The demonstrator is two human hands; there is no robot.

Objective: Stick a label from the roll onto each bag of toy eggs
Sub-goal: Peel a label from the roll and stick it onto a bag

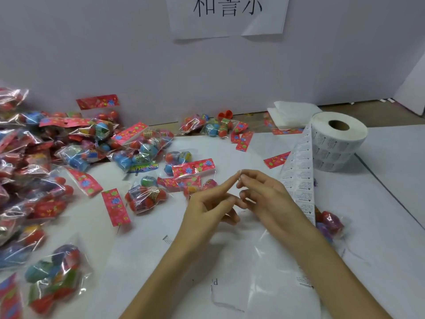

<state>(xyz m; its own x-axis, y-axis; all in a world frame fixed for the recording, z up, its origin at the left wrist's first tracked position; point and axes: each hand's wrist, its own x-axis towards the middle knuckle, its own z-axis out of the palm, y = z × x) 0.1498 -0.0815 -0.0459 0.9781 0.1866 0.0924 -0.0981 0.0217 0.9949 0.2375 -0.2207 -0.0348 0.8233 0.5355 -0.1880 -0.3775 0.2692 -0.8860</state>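
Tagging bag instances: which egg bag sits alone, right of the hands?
The bag beside the right forearm, partly hidden behind the label strip running off the roll; all other bags lie further left or back.

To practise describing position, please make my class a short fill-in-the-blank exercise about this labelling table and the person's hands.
1. The big pile of bags lies on the ___ side of the table.
2. The label roll stands on the ___ side, with a strip of labels trailing from it towards the hands.
3. The left hand and the right hand touch at their ___.

Missing words: left; right; fingertips
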